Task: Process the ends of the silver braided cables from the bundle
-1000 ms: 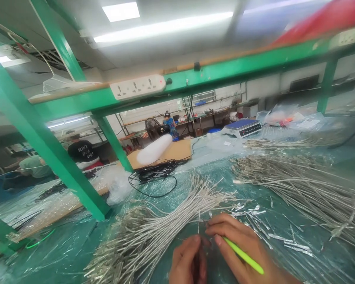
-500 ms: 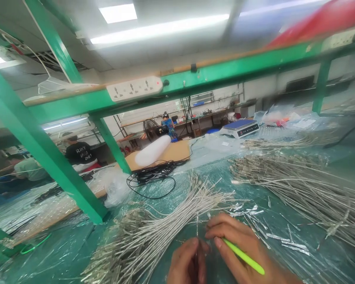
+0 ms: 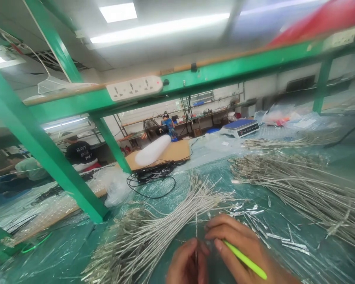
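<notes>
My left hand (image 3: 186, 262) is closed at the bottom middle, its fingertips pinching a thin silvery cable (image 3: 197, 225) that stands up from them. Just to the right, my right hand (image 3: 239, 244) is closed around a slim neon-yellow, pen-shaped tool (image 3: 245, 259). The tool's working tip is hidden behind the fingers, so its exact kind does not show. Beyond and left of both hands lies a thick bundle of silvery cables (image 3: 165, 227). Torn foil strips (image 3: 294, 247) are scattered to the right of my right hand.
Another large pile of cables (image 3: 301, 187) covers the right side of the green tabletop. Coiled black cable (image 3: 154, 171), a white foam roll (image 3: 153, 150) and a scale (image 3: 240, 128) sit farther back. A green frame (image 3: 210, 81) with a power strip (image 3: 136, 88) crosses above.
The rear end of the yellow tool has dipped slightly down and right with my right hand. My left hand keeps its pinch on the cable, almost still.
</notes>
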{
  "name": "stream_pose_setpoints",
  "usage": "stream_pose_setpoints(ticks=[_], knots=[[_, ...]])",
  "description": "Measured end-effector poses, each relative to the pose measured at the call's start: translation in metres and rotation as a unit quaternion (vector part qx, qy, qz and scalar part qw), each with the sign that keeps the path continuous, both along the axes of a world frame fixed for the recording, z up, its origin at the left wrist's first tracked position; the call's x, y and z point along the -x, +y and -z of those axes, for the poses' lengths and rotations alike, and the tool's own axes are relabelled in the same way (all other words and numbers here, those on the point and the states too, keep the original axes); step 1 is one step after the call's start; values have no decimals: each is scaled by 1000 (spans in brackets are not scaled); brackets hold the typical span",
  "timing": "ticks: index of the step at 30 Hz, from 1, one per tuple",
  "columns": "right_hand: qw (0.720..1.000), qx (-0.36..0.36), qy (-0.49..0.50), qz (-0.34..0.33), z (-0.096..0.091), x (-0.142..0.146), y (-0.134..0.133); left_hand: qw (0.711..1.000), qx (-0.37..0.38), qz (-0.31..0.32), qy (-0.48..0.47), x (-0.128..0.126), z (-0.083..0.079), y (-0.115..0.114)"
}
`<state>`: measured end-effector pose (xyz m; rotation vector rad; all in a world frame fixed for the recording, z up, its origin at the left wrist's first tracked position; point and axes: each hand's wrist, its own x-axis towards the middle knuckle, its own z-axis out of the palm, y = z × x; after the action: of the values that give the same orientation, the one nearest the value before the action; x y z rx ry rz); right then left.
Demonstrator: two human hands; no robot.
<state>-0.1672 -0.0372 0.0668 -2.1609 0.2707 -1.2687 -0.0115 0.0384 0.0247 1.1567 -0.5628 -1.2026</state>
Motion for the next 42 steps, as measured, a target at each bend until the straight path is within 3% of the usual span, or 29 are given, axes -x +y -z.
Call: stream_pose_setpoints(ticks=[4,11,17,26,34,42], knots=[[1000,-17,19,-11,1,-2,1,1000,10,-7,-6,0,2,0],[999,-7,26,31,16,-8,-4,1000,11,8,-27,4,0,-2],[994,-36,-45,98,16,-2,-16,1000,22,20,-9,5,3,-2],[999,-3,5,-46,8,-4,1,999,28,24,21,-4,1,0],[998,-28,11,-51,9,-6,1,999,46,-20,10,-8,16,-1],[999,-22,8,-43,11,-8,0,999,27,12,-20,-3,6,-2]])
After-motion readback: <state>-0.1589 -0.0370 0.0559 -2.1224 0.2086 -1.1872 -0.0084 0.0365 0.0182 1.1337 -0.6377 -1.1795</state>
